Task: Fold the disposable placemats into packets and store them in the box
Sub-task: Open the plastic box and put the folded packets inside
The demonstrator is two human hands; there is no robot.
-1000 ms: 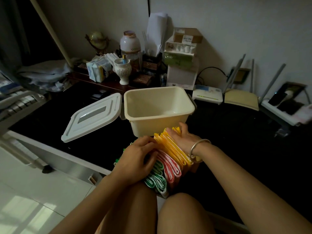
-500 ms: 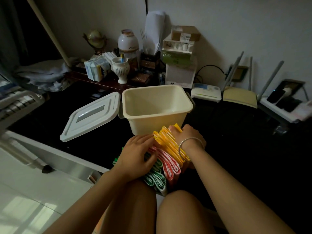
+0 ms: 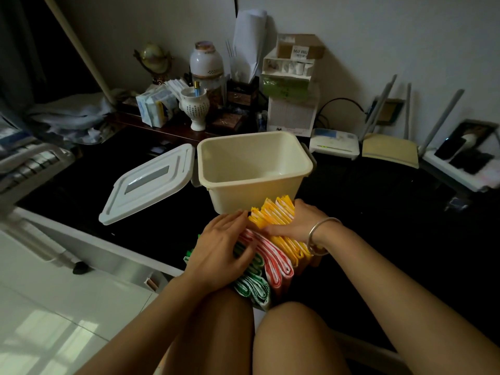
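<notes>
A row of folded placemat packets stands on edge at the near rim of the black table: yellow packets (image 3: 273, 212) at the far end, red ones (image 3: 273, 262) in the middle, green ones (image 3: 253, 289) nearest my knees. My right hand (image 3: 296, 221), with a silver bangle on its wrist, wraps around the yellow packets from the right. My left hand (image 3: 220, 244) presses flat on the red and green packets from the left. The cream box (image 3: 254, 197) stands empty and lidless just beyond the packets, almost touching them.
The box's white lid (image 3: 150, 182) lies to the left of the box. Behind stand a white cup (image 3: 194, 108), a jar, cartons and tissue packs. Routers (image 3: 388, 148) with antennas line the wall at right. My bare knees are below the table edge.
My right hand has slid forward over the yellow packets and closed around them, fanning their tops near the box. My left hand stays pressed on the red and green packets.
</notes>
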